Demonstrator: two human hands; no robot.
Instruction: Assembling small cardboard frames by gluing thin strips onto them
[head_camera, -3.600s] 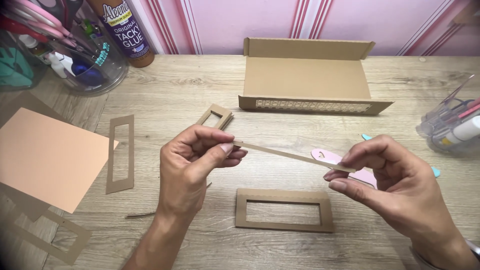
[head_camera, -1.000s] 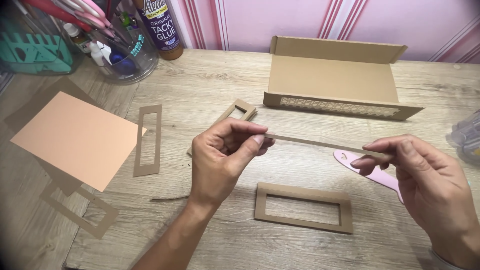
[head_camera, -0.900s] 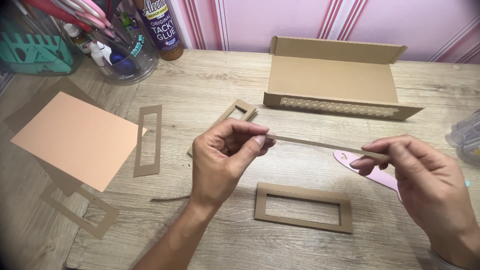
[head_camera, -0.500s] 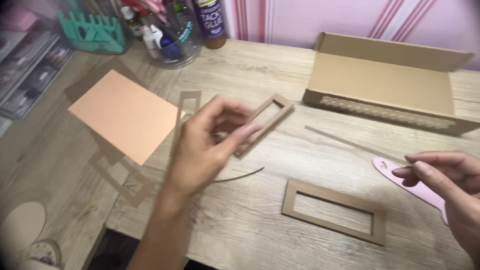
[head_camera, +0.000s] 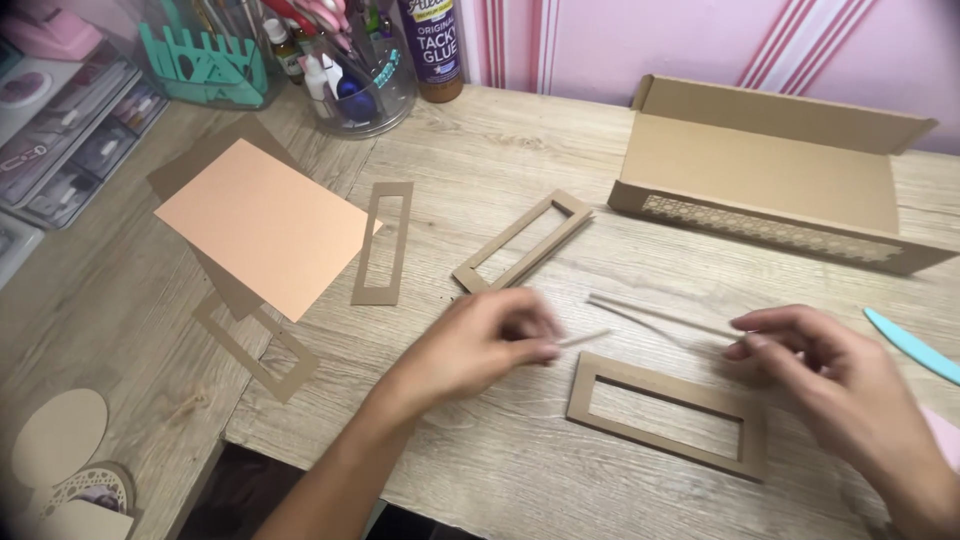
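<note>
Across the wooden table (head_camera: 560, 150), well beyond both hands, stood an open kraft cardboard box (head_camera: 770, 170) with a lattice-cut front wall; its inside looked bare. Farther off to the left of the grips, a clear round tub (head_camera: 350, 75) held scissors, small bottles and pens, with a glue bottle (head_camera: 430, 45) beside it. A peach card sheet (head_camera: 265, 225) lay well left of the left hand. Just below the hands lay a brown cardboard frame (head_camera: 668, 412), with two more frames (head_camera: 383, 243) (head_camera: 523, 242) beyond the left hand.

Moments before, a thin cardboard strip (head_camera: 660, 318) had been stretched taut between both hands; now it lay on the table between them, so the pull seemed finished. The left hand (head_camera: 480, 345) was pinched shut on a short pale sliver, blurred. The right hand (head_camera: 830, 375) had its fingertips curled at the strip's far end, though I could not tell whether they still gripped it.
</note>
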